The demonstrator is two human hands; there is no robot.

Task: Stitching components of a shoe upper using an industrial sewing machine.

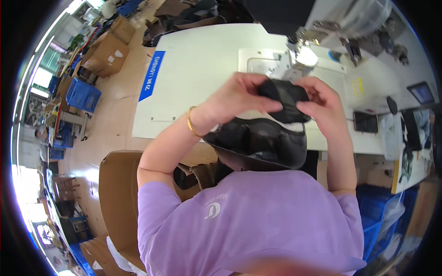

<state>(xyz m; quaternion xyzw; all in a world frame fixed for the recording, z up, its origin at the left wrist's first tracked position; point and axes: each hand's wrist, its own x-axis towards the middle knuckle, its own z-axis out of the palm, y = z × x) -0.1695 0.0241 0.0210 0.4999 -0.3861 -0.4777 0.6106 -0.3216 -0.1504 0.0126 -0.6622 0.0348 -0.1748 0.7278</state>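
Both hands are raised over the front of the white table (198, 78), on either side of a small, dark, soft-looking padded piece (289, 94). My left hand (246, 95) pinches its left side between thumb and fingers. On the right edge, my right hand (322, 99) grips it the same way. Just below the hands, a larger black moulded piece (276, 161) with rounded hollows rests at the table's front edge, against my body. The exact kind of either piece cannot be made out.
A sewing machine's lit head (301, 57) stands just beyond my hands. To its right lies a dark flat device (366, 122). An open cardboard box (117, 198) sits at my left, blue crates (377, 211) at my right. Dark material (184, 18) is piled behind the table.
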